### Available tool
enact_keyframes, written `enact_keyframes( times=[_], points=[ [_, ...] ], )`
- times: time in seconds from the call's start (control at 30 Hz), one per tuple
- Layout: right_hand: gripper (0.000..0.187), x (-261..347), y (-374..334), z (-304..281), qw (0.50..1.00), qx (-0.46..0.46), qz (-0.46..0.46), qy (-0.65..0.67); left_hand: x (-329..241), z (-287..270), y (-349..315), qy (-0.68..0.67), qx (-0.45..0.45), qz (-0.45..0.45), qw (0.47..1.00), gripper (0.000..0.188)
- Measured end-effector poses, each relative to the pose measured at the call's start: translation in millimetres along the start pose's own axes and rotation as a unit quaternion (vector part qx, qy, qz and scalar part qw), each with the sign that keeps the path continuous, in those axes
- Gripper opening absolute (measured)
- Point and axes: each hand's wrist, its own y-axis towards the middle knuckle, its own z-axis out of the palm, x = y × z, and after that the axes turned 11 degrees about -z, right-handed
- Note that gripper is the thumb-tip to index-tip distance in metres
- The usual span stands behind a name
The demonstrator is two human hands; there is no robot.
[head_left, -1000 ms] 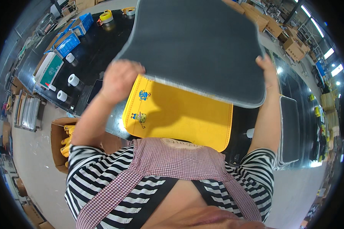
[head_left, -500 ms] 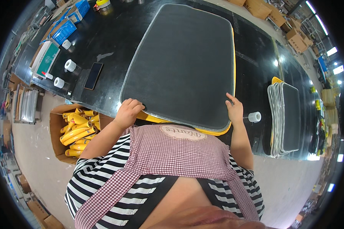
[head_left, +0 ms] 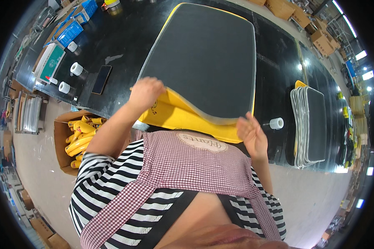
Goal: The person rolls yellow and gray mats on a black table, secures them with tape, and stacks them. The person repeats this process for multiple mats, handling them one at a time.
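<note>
A large dark grey mat (head_left: 203, 62) with rounded corners and a pale stitched edge lies on a black table. My left hand (head_left: 146, 93) is closed on its near left corner and holds it raised, so the near edge sags in a curve. Below that edge a yellow sheet with a small dark print (head_left: 187, 118) shows; thin yellow strips also show along the mat's far and right edges. At the near right corner my right hand (head_left: 252, 136) has its fingers apart, close to the mat's edge and slightly blurred.
A white roll (head_left: 276, 123) and a stack of dark mats (head_left: 311, 124) stand to the right. To the left lie a phone (head_left: 102, 79), several white rolls (head_left: 76, 69) and a green-and-white box (head_left: 51, 62). A carton (head_left: 64, 157) of rolled yellow pieces sits below the table's left edge.
My left hand has lifted the mat's near left corner up and away from me, uncovering more yellow. My right hand has moved nearer to me with its fingers spread.
</note>
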Motion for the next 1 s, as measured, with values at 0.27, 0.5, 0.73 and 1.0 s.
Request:
enact_keyframes(
  times=[0.27, 0.5, 0.73, 1.0],
  points=[
    [0.039, -32, 89, 60, 0.447, 0.115, -0.261, -0.848, -3, 52, 60, -0.045, -0.08, 0.016, 0.996, 0.017],
    [0.039, -52, 85, 50, 0.49, 0.19, -0.267, -0.808, -2, 37, 6, -0.117, 0.004, 0.093, 0.989, 0.025],
    [0.036, -63, 48, 58, 0.524, 0.192, -0.227, -0.798, -10, 44, -43, -0.074, -0.064, 0.108, 0.989, 0.032],
    [0.034, -74, 40, 48, 0.532, 0.207, -0.248, -0.783, -8, 45, -69, -0.081, -0.048, 0.096, 0.991, 0.033]
  ],
)
